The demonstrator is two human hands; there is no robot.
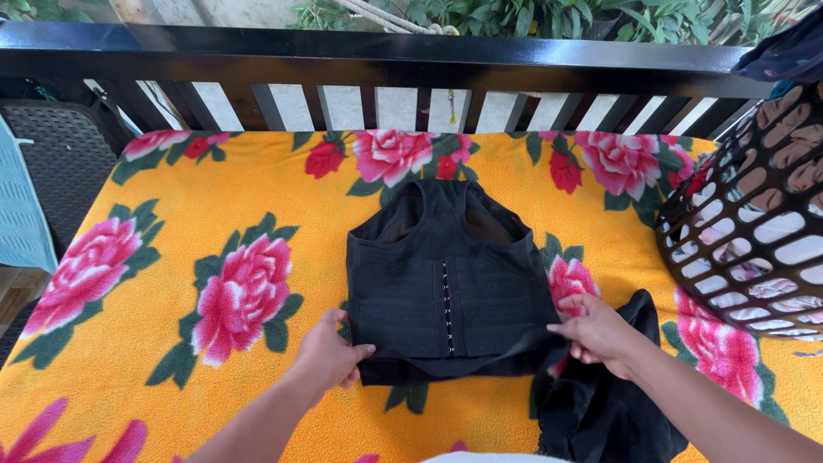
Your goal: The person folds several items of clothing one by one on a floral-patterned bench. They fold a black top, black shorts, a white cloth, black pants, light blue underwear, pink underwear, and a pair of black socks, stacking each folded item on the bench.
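— Hands on the hem, both of them. My left hand (328, 356) has its fingers curled shut on the lower left corner of the black hooked top (447, 287), and my right hand (597, 330) pinches the lower right edge the same way.

— Why flat out like that?

— It lies front up in the middle of the orange floral blanket (197, 206), straps pointing away from me, hook row running down the centre. Held by both bottom corners, the cloth stays taut and square, I'd judge, so no wrinkles bunch under it.

— And the dark heap by your right wrist?

— Crumpled black fabric (600, 411), just beside the top and partly under my forearm. Whether it's a separate garment or joined to this one, I can't make out; black on black swallows the seam.

— Anything else nearby?

— Black laundry basket (754, 214) at the right, tipped toward me, clothes showing through its holes, but it's cut off by the frame. Black railing (386, 64) runs across the far side with greenery behind. My fingertips under the hem are hidden, and the lower edge of the blanket runs out of view.
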